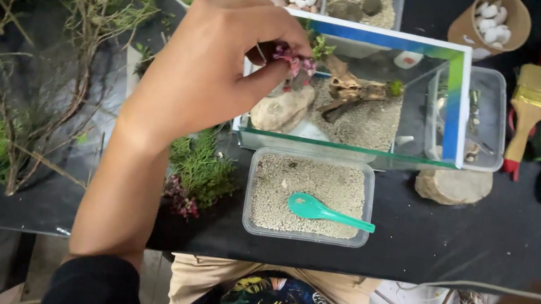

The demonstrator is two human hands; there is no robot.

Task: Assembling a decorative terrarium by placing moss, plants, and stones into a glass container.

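My left hand [204, 70] has its grip pinched on a light, fragile pink plant sprig [294, 58], best held low on its stem.

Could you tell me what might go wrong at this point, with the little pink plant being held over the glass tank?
1. The left hand pinches the small pink plant by its fingertips only, just above the pale stone; it could slip or get crushed.
2. The driftwood sits close beside it in the glass tank; a nudge might shift it in the sand.
3. The forearm passes over the green sprigs on the table and could drag them.
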